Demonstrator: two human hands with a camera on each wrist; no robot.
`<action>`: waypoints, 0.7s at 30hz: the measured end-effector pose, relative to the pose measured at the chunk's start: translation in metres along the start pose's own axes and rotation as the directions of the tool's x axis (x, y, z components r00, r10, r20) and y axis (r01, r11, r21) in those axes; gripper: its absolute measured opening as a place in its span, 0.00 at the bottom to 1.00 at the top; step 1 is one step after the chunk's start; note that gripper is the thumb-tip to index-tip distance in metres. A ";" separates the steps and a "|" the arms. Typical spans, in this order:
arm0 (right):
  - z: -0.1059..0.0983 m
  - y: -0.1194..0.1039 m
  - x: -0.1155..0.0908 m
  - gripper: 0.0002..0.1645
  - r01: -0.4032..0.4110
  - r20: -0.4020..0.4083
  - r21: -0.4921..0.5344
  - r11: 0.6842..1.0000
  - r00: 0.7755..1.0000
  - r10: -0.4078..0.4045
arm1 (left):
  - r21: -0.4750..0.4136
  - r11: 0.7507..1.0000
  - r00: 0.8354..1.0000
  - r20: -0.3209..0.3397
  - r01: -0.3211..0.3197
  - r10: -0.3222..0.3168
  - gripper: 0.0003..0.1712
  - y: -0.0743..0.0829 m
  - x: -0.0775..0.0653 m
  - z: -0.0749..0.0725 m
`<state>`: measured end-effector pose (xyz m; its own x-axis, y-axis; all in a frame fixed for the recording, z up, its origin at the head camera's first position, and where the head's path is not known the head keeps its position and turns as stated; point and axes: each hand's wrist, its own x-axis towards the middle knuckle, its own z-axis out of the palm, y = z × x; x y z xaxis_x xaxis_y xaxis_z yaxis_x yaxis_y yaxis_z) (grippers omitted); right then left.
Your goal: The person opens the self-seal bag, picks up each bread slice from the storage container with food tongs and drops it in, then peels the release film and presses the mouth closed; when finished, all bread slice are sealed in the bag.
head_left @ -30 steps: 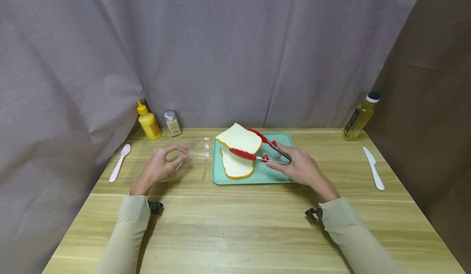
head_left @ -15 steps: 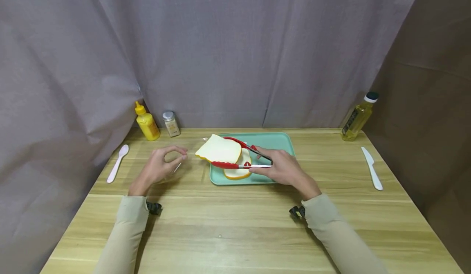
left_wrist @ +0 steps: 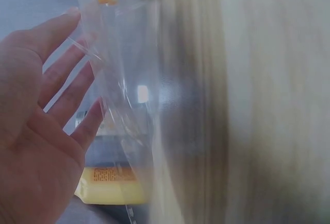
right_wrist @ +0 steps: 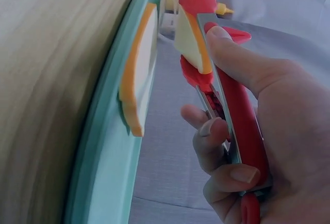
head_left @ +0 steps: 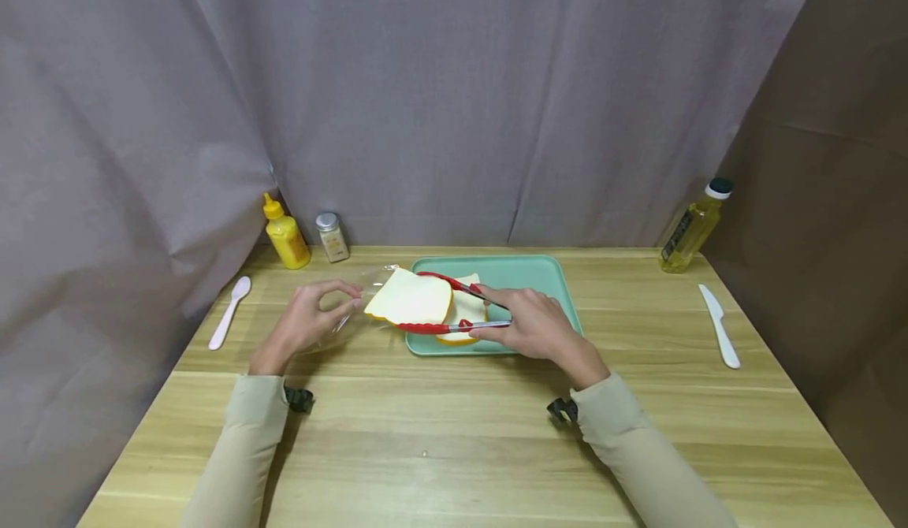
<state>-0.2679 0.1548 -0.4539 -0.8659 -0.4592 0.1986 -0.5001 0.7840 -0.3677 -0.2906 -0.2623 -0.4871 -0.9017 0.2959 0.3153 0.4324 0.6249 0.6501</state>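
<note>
My right hand [head_left: 535,325] grips a pair of red-tipped tongs [right_wrist: 241,123], thumb on one arm and fingers round the other. Between the tong heads is a slice of bread [head_left: 410,298], raised over the tray's left edge, its far end reaching toward my left hand [head_left: 312,319]. That hand pinches the edge of a clear plastic bag [left_wrist: 139,90], whose opening faces the slice. A second slice of bread [head_left: 468,307] lies on the green tray [head_left: 532,273], partly hidden beneath the tongs and the lifted slice.
Back left stand a yellow squeeze bottle [head_left: 288,242] and a shaker jar [head_left: 333,238]. A pale spoon [head_left: 230,314] lies at the left and a white knife [head_left: 720,327] at the right. An oil bottle [head_left: 691,228] stands in the back right corner.
The right hand has carried the tongs and the bread slice leftward from above the tray to the bag beside the left hand. The left hand has stayed in place.
</note>
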 end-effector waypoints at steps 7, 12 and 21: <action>-0.006 -0.005 -0.002 0.50 0.022 0.029 0.002 1.000 0.999 -0.022 | -0.011 1.000 1.000 -0.003 0.005 -0.005 0.09 0.001 0.000 0.001; -0.008 -0.007 -0.004 0.49 0.019 0.030 -0.023 1.000 0.999 -0.018 | -0.010 1.000 1.000 -0.004 -0.013 0.013 0.09 0.001 0.001 0.002; -0.005 -0.004 -0.002 0.47 0.031 0.057 -0.041 0.999 0.998 -0.028 | -0.014 0.999 0.999 -0.023 -0.045 0.045 0.07 0.003 0.001 0.002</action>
<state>-0.2637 0.1544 -0.4486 -0.8492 -0.5043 0.1566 -0.5265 0.7859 -0.3242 -0.2903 -0.2587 -0.4863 -0.8812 0.3067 0.3598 0.4724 0.6012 0.6446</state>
